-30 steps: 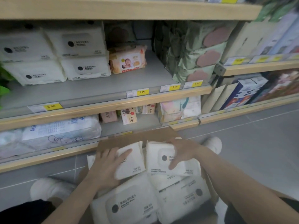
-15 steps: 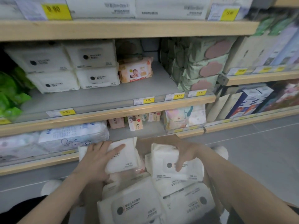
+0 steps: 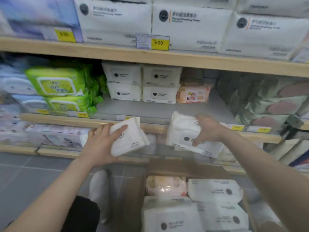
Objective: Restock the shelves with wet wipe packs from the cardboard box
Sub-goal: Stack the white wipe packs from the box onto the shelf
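The shelves [image 3: 150, 58] fill most of your view, with big white towel packs [image 3: 190, 25] on the top board behind a yellow 9.90 price tag [image 3: 153, 42]. On the middle shelf [image 3: 160, 111], four white wet wipe packs [image 3: 142, 83] stand two wide and two high at the back, with green packs [image 3: 58, 86] to their left and an orange baby-wipe pack [image 3: 194, 93] just to their right; the grey board in front of them is bare.

Below you, the cardboard box [image 3: 184, 168] sits open on the tiled floor [image 3: 33, 173], holding more white packs [image 3: 214, 191] and one pink pack [image 3: 167, 185]. A white shoe [image 3: 98, 186] stands just left of the box.

Your left hand [image 3: 100, 144] grips a white wet wipe pack [image 3: 129, 137], fingers curled over its top face, in front of the middle shelf's wooden edge. Your right hand [image 3: 209, 129] grips a second white pack [image 3: 185, 134], fingers wrapped over its upper side; it is tilted and slightly blurred, held level with that same edge. Both packs are in the air above the box, well apart from each other.
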